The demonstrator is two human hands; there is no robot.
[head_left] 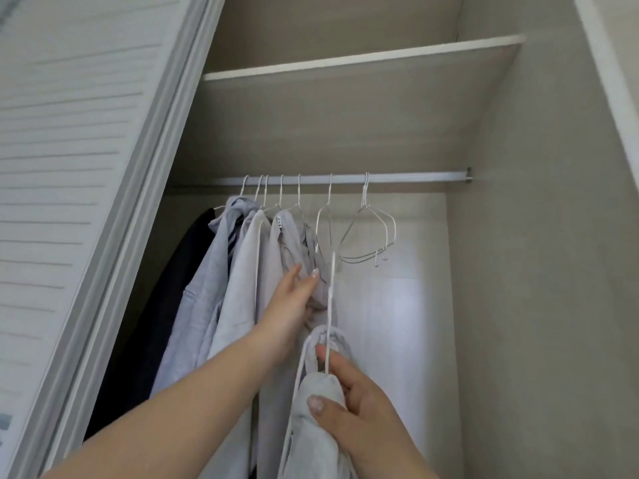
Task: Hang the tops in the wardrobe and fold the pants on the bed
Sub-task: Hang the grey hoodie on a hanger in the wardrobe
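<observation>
The right hand has its grip clamped on a grey top and its white hanger, low inside the wardrobe. The left hand, fingers apart, presses the hung tops aside, seemingly, below the rail

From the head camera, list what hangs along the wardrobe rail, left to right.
Black garment → grey tops → bare hanger → bunched empty hangers.
</observation>
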